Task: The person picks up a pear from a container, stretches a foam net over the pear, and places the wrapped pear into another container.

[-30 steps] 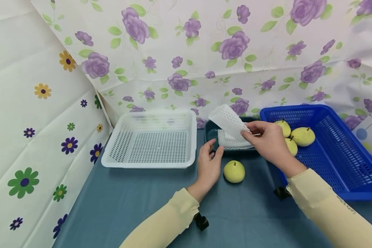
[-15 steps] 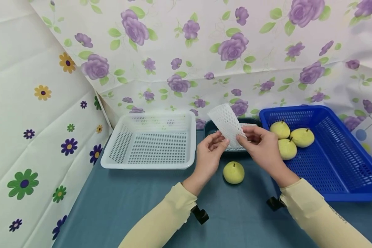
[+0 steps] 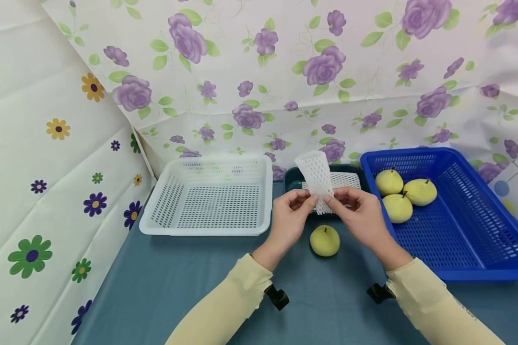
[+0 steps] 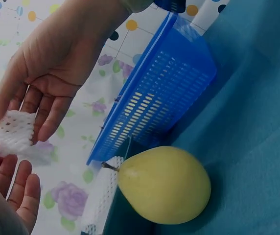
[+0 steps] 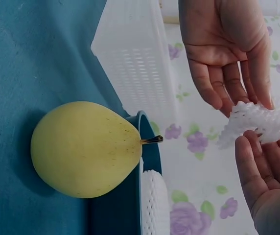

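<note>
A white foam fruit net (image 3: 316, 173) is held up between my two hands, over a dark green tray (image 3: 292, 178). My left hand (image 3: 288, 215) pinches its lower left edge between thumb and fingers. Opposite, my right hand (image 3: 362, 218) pinches the lower right edge. In the left wrist view the net's end (image 4: 17, 129) shows between both hands. More white foam netting (image 3: 345, 179) lies in the tray. A yellow-green pear (image 3: 325, 241) stands on the table just in front of the tray, stem up; it looms large in the right wrist view (image 5: 86, 149).
To the left stands a white perforated basket (image 3: 207, 229). A blue basket (image 3: 466, 239) at the right holds several things: pears (image 3: 398, 208) gathered in its left corner. Floral sheeting (image 3: 250, 57) hangs behind the blue-green tabletop (image 3: 190, 273).
My left hand has come to the foam net and taken hold of it. My right hand has moved left with the net, which now stands more upright and faces me. The pear has stayed put.
</note>
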A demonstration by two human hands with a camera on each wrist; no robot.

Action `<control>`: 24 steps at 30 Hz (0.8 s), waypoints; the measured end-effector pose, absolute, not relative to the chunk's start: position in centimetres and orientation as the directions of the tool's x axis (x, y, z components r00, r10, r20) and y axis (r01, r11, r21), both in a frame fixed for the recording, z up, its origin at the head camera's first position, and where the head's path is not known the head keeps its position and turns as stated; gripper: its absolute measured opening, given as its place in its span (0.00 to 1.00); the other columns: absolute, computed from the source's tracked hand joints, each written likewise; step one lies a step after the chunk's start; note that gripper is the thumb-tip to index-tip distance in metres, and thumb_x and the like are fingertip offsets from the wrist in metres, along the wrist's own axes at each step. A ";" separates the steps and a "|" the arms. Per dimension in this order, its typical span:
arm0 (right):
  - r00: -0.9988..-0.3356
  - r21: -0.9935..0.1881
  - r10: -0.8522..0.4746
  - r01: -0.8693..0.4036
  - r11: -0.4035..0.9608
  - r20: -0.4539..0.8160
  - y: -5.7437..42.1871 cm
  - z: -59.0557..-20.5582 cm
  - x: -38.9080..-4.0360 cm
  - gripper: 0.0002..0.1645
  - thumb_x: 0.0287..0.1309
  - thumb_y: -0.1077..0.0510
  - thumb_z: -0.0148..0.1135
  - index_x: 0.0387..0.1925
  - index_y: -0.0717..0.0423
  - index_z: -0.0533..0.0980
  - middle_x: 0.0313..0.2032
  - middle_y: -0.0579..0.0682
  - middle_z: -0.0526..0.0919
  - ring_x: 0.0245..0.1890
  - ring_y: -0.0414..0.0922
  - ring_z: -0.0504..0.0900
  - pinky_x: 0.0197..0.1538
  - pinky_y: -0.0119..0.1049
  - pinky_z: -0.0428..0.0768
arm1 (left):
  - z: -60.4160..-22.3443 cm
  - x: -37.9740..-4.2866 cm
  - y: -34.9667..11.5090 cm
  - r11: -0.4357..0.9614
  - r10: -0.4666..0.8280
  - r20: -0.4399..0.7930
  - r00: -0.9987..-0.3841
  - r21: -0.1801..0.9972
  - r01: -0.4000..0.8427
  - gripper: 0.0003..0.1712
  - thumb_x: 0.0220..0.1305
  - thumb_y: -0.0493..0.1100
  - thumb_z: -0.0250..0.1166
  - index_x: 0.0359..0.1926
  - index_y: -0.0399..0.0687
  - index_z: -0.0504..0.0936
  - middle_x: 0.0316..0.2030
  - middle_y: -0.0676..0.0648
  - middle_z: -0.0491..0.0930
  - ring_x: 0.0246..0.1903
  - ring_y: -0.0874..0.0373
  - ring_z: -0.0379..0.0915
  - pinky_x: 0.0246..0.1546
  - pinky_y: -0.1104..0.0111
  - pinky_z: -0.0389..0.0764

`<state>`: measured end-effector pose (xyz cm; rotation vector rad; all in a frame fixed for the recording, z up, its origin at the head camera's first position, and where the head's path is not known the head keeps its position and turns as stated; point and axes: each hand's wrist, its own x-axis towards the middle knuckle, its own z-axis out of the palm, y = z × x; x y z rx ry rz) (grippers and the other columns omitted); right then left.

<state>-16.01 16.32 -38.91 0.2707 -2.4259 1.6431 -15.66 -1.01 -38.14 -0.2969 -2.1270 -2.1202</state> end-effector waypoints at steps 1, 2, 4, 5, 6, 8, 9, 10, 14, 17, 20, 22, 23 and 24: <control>-0.963 -0.903 -0.046 -0.265 0.339 0.265 16.3 -39.0 -16.0 0.16 0.60 0.46 0.59 0.41 0.51 0.81 0.36 0.50 0.83 0.34 0.36 0.83 0.36 0.29 0.82 | -38.1 -15.7 -1.1 0.004 0.039 0.234 -0.972 0.972 0.234 0.10 0.61 0.40 0.64 0.40 0.36 0.83 0.36 0.39 0.83 0.33 0.53 0.80 0.32 0.72 0.81; -0.962 -0.913 -0.051 -0.269 0.306 0.267 16.4 -39.0 -15.9 0.16 0.62 0.46 0.57 0.42 0.53 0.80 0.36 0.51 0.83 0.34 0.38 0.83 0.37 0.31 0.83 | -38.0 -15.7 -1.2 0.010 0.027 0.245 -0.969 0.969 0.245 0.10 0.61 0.39 0.64 0.40 0.36 0.83 0.36 0.39 0.83 0.32 0.51 0.80 0.32 0.72 0.81; -0.962 -0.932 -0.052 -0.272 0.242 0.268 16.4 -39.1 -15.9 0.18 0.65 0.48 0.53 0.45 0.57 0.79 0.37 0.53 0.83 0.35 0.40 0.84 0.38 0.35 0.83 | -37.8 -15.8 -1.4 0.027 0.008 0.266 -0.964 0.964 0.266 0.10 0.61 0.39 0.64 0.39 0.35 0.82 0.36 0.38 0.83 0.33 0.48 0.79 0.32 0.72 0.81; -0.963 -0.938 -0.050 -0.269 0.217 0.264 16.5 -39.2 -15.9 0.19 0.66 0.49 0.52 0.47 0.58 0.78 0.37 0.53 0.82 0.35 0.41 0.84 0.39 0.36 0.83 | -37.7 -15.8 -1.5 0.032 0.003 0.274 -0.962 0.961 0.273 0.10 0.61 0.39 0.63 0.39 0.35 0.82 0.36 0.38 0.82 0.33 0.46 0.79 0.32 0.71 0.81; -0.966 -0.946 -0.045 -0.257 0.195 0.253 16.5 -39.3 -15.9 0.20 0.67 0.49 0.51 0.48 0.60 0.77 0.38 0.53 0.82 0.36 0.42 0.84 0.40 0.37 0.83 | -37.7 -15.8 -1.6 0.035 -0.002 0.280 -0.960 0.960 0.279 0.10 0.61 0.39 0.63 0.40 0.35 0.82 0.36 0.37 0.82 0.34 0.44 0.79 0.33 0.71 0.81; -0.976 -0.960 -0.032 -0.219 0.176 0.217 16.5 -39.4 -15.9 0.23 0.67 0.47 0.50 0.51 0.61 0.75 0.38 0.51 0.83 0.36 0.44 0.84 0.40 0.38 0.83 | -37.5 -15.9 -1.8 0.045 0.001 0.285 -0.959 0.958 0.285 0.10 0.62 0.38 0.62 0.40 0.34 0.81 0.36 0.36 0.82 0.34 0.41 0.78 0.34 0.70 0.81; -0.981 -0.964 -0.030 -0.195 0.180 0.193 16.5 -39.4 -15.9 0.25 0.67 0.46 0.49 0.52 0.61 0.75 0.38 0.51 0.83 0.36 0.44 0.85 0.41 0.38 0.83 | -37.4 -15.9 -1.9 0.052 0.008 0.282 -0.959 0.958 0.282 0.10 0.63 0.38 0.62 0.40 0.34 0.81 0.36 0.36 0.81 0.35 0.40 0.78 0.34 0.70 0.81; -0.986 -0.967 -0.032 -0.168 0.189 0.165 16.5 -39.5 -15.9 0.27 0.67 0.44 0.48 0.53 0.62 0.75 0.39 0.50 0.83 0.36 0.44 0.85 0.41 0.38 0.84 | -37.4 -15.9 -2.0 0.058 0.016 0.278 -0.960 0.959 0.279 0.11 0.63 0.38 0.61 0.41 0.34 0.81 0.37 0.36 0.81 0.35 0.39 0.78 0.34 0.70 0.81; -0.994 -0.975 -0.093 -0.075 0.209 0.057 16.4 -39.7 -16.0 0.34 0.67 0.38 0.43 0.52 0.63 0.75 0.41 0.56 0.83 0.39 0.46 0.85 0.42 0.39 0.83 | -37.6 -16.0 -2.3 0.116 0.043 0.272 -0.961 0.955 0.275 0.10 0.65 0.38 0.59 0.43 0.36 0.81 0.38 0.38 0.82 0.36 0.45 0.78 0.35 0.71 0.80; -0.992 -0.977 -0.123 -0.043 0.207 0.018 16.3 -39.9 -16.1 0.36 0.66 0.36 0.44 0.51 0.64 0.76 0.43 0.60 0.83 0.40 0.46 0.85 0.43 0.40 0.83 | -38.8 -16.5 -2.4 0.156 0.060 0.270 -0.961 0.948 0.276 0.09 0.66 0.39 0.58 0.44 0.42 0.81 0.39 0.42 0.82 0.37 0.51 0.79 0.36 0.71 0.80; -0.993 -0.980 -0.114 -0.030 0.198 0.007 16.1 -40.0 -16.1 0.35 0.64 0.36 0.46 0.54 0.61 0.73 0.44 0.58 0.82 0.41 0.45 0.84 0.44 0.41 0.83 | -40.1 -17.1 -2.4 0.164 0.080 0.267 -0.960 0.947 0.277 0.09 0.67 0.41 0.57 0.44 0.47 0.81 0.39 0.45 0.82 0.39 0.53 0.79 0.36 0.71 0.80; -0.994 -0.982 -0.108 -0.022 0.187 0.002 16.1 -40.1 -16.2 0.35 0.64 0.36 0.48 0.57 0.60 0.70 0.44 0.56 0.81 0.40 0.44 0.84 0.45 0.42 0.83 | -40.7 -17.3 -2.3 0.166 0.090 0.272 -0.958 0.944 0.284 0.08 0.67 0.43 0.58 0.43 0.49 0.81 0.39 0.46 0.82 0.39 0.54 0.79 0.36 0.71 0.80; -0.994 -0.984 -0.108 -0.017 0.178 -0.002 16.0 -40.1 -16.2 0.35 0.63 0.36 0.48 0.59 0.60 0.69 0.44 0.54 0.80 0.40 0.44 0.84 0.45 0.42 0.82 | -40.8 -17.4 -2.3 0.164 0.096 0.275 -0.957 0.944 0.287 0.08 0.67 0.44 0.58 0.43 0.50 0.81 0.39 0.47 0.82 0.39 0.54 0.79 0.36 0.72 0.80; -0.994 -0.986 -0.112 -0.012 0.167 -0.007 16.0 -40.1 -16.2 0.35 0.63 0.37 0.49 0.60 0.59 0.67 0.43 0.52 0.80 0.40 0.43 0.84 0.46 0.43 0.82 | -40.9 -17.4 -2.4 0.162 0.101 0.280 -0.955 0.942 0.293 0.08 0.67 0.45 0.58 0.43 0.51 0.81 0.39 0.47 0.82 0.39 0.55 0.78 0.36 0.71 0.80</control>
